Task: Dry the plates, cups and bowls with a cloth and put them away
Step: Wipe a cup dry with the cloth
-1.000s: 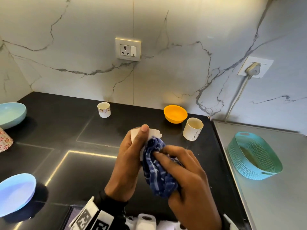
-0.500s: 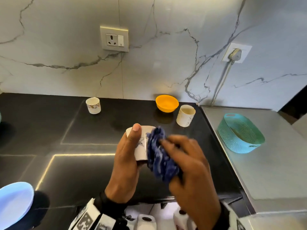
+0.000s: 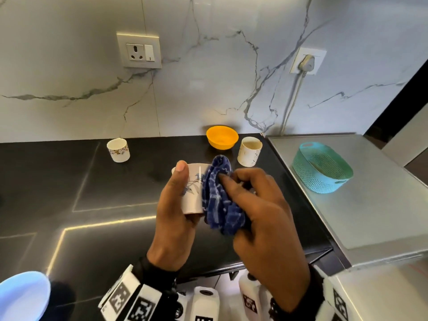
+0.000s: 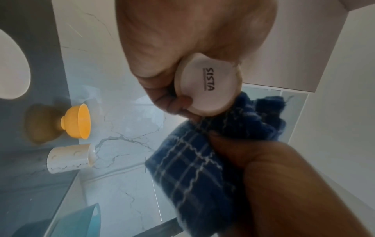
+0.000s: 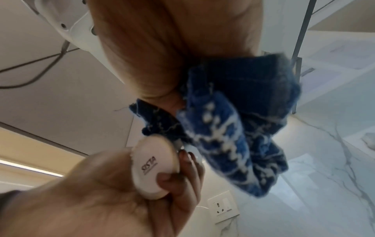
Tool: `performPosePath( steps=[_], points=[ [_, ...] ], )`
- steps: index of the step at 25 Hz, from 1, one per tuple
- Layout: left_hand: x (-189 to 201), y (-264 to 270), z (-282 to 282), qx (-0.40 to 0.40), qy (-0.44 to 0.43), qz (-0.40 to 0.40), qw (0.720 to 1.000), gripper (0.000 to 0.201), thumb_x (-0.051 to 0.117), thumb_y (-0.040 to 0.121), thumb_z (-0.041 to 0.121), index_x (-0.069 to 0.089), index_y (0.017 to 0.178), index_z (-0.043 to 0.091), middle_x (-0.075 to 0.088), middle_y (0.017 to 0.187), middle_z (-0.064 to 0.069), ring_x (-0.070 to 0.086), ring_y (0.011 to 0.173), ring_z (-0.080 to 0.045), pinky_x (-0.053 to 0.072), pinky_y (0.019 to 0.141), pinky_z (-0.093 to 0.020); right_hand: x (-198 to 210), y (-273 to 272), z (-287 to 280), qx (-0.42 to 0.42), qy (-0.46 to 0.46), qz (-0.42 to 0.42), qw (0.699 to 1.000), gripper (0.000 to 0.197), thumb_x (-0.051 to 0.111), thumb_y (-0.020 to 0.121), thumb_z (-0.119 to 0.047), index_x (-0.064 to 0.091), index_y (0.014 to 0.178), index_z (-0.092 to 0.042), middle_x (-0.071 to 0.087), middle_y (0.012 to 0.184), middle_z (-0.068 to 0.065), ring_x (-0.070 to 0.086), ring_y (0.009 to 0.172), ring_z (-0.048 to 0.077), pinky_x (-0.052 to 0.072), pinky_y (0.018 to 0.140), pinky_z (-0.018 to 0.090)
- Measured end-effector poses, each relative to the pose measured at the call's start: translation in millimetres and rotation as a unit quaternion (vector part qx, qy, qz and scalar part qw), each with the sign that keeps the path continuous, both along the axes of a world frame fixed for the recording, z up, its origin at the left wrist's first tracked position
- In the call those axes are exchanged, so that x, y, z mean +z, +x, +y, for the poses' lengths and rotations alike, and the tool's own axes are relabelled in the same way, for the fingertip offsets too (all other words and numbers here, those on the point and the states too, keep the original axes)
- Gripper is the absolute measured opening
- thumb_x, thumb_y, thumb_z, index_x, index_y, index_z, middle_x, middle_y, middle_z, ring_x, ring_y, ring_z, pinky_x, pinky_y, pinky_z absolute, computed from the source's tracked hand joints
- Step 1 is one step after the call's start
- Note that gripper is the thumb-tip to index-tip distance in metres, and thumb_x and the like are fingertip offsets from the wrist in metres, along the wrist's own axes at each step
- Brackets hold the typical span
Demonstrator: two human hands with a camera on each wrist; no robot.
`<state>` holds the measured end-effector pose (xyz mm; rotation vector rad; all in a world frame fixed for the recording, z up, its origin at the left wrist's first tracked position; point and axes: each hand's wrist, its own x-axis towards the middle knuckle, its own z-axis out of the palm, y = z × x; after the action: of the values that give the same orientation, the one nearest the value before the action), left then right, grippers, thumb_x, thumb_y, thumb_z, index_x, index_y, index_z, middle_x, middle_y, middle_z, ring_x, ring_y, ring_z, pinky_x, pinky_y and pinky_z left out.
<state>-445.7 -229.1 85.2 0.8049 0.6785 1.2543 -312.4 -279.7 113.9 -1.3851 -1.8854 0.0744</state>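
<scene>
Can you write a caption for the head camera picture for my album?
Left hand holds a white cup while right hand rubs it with a blue cloth.

From head height we look forward and down over the counter (image 3: 69, 181) toward the marble wall (image 3: 208, 77). Both wrist views sit close beneath the hands, facing upward. All three share the cup (image 3: 193, 188) (image 4: 207, 86) (image 5: 154, 168) and cloth (image 3: 220, 198) (image 4: 192, 160) (image 5: 233, 128).

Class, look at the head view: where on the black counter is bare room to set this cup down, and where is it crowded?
Bare: the black counter between the floral cup and the lit seam. Crowded: the back right, where the orange bowl and white cup stand close.
</scene>
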Motion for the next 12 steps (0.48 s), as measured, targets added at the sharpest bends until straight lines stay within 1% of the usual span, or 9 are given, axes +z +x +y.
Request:
performPosePath(
  steps=[1, 2, 3, 5, 7, 8, 9, 10, 12],
  points=[
    [1, -4, 4, -0.006, -0.008, -0.009, 1.0, 0.06, 0.047, 0.083, 0.058, 0.067, 0.11, 0.008, 0.068, 0.103, -0.021, 0.065, 0.093, -0.034, 0.049, 0.087, -0.046, -3, -4, -6, 0.016, -0.001, -0.012, 1.0, 0.048, 0.046, 0.085, -0.033, 0.059, 0.127, -0.016, 0.051, 0.117, -0.008, 0.049, 0.101, 0.01, 0.051, 0.08, 0.024],
    [2, -9, 6, -0.011, -0.014, -0.016, 1.0, 0.06, 0.048, 0.081, 0.059, 0.067, 0.111, 0.01, 0.069, 0.101, -0.018, 0.066, 0.091, -0.032, 0.05, 0.086, -0.044, -7, -7, -13, 0.035, -0.007, -0.012, 0.999, 0.046, 0.047, 0.085, -0.033, 0.059, 0.127, -0.017, 0.052, 0.118, -0.009, 0.05, 0.101, 0.01, 0.051, 0.079, 0.025],
    [2, -12, 7, -0.018, -0.018, -0.015, 1.0, 0.062, 0.049, 0.08, 0.059, 0.064, 0.115, 0.011, 0.069, 0.102, -0.016, 0.066, 0.091, -0.03, 0.051, 0.087, -0.043, -11, -9, -18, 0.048, -0.012, 0.005, 0.999, 0.044, 0.048, 0.086, -0.031, 0.059, 0.126, -0.019, 0.052, 0.117, -0.01, 0.051, 0.102, 0.009, 0.052, 0.08, 0.027],
    [0, -14, 9, -0.032, -0.028, -0.02, 0.999, 0.067, 0.052, 0.08, 0.061, 0.06, 0.125, 0.012, 0.069, 0.107, -0.012, 0.067, 0.095, -0.027, 0.054, 0.087, -0.041, -14, -6, -15, 0.044, -0.007, 0.086, 0.995, 0.044, 0.055, 0.083, -0.018, 0.059, 0.127, -0.023, 0.051, 0.116, -0.012, 0.054, 0.104, 0.011, 0.053, 0.083, 0.028],
    [-3, -12, 7, -0.031, -0.043, -0.038, 0.998, 0.067, 0.049, 0.085, 0.061, 0.058, 0.129, 0.011, 0.068, 0.113, -0.012, 0.066, 0.098, -0.025, 0.057, 0.082, -0.036, -10, 0, -7, 0.015, 0.014, 0.149, 0.989, 0.055, 0.06, 0.076, -0.003, 0.059, 0.125, -0.027, 0.053, 0.114, -0.01, 0.055, 0.106, 0.006, 0.049, 0.088, 0.019],
    [-4, -13, 7, -0.025, -0.05, -0.045, 0.997, 0.066, 0.048, 0.087, 0.06, 0.055, 0.132, 0.011, 0.066, 0.118, -0.015, 0.064, 0.102, -0.026, 0.057, 0.081, -0.036, -6, 3, -2, 0.006, 0.027, 0.162, 0.986, 0.055, 0.061, 0.075, 0.0, 0.06, 0.124, -0.025, 0.053, 0.112, -0.009, 0.055, 0.105, 0.002, 0.046, 0.088, 0.014],
    [-4, -13, 6, -0.018, -0.056, -0.054, 0.997, 0.066, 0.048, 0.089, 0.058, 0.051, 0.136, 0.012, 0.063, 0.123, -0.017, 0.062, 0.106, -0.028, 0.056, 0.081, -0.037, -3, 6, 2, -0.001, 0.033, 0.162, 0.986, 0.054, 0.06, 0.074, 0.001, 0.06, 0.123, -0.023, 0.054, 0.112, -0.009, 0.055, 0.105, 0.0, 0.043, 0.088, 0.011],
    [-5, -14, 5, -0.012, -0.064, -0.063, 0.996, 0.065, 0.049, 0.09, 0.056, 0.048, 0.14, 0.014, 0.061, 0.128, -0.018, 0.06, 0.109, -0.029, 0.056, 0.082, -0.039, -2, 6, 5, -0.003, 0.03, 0.154, 0.988, 0.053, 0.06, 0.075, 0.0, 0.062, 0.123, -0.021, 0.054, 0.111, -0.008, 0.055, 0.105, 0.001, 0.042, 0.088, 0.011],
    [-4, -14, 1, -0.019, -0.074, -0.068, 0.995, 0.059, 0.047, 0.092, 0.053, 0.048, 0.139, 0.018, 0.063, 0.127, -0.014, 0.063, 0.11, -0.029, 0.059, 0.081, -0.041, -3, 3, 10, 0.003, 0.011, 0.122, 0.992, 0.053, 0.06, 0.076, -0.004, 0.062, 0.127, -0.019, 0.052, 0.114, -0.006, 0.056, 0.106, 0.008, 0.047, 0.09, 0.02]
  ],
)
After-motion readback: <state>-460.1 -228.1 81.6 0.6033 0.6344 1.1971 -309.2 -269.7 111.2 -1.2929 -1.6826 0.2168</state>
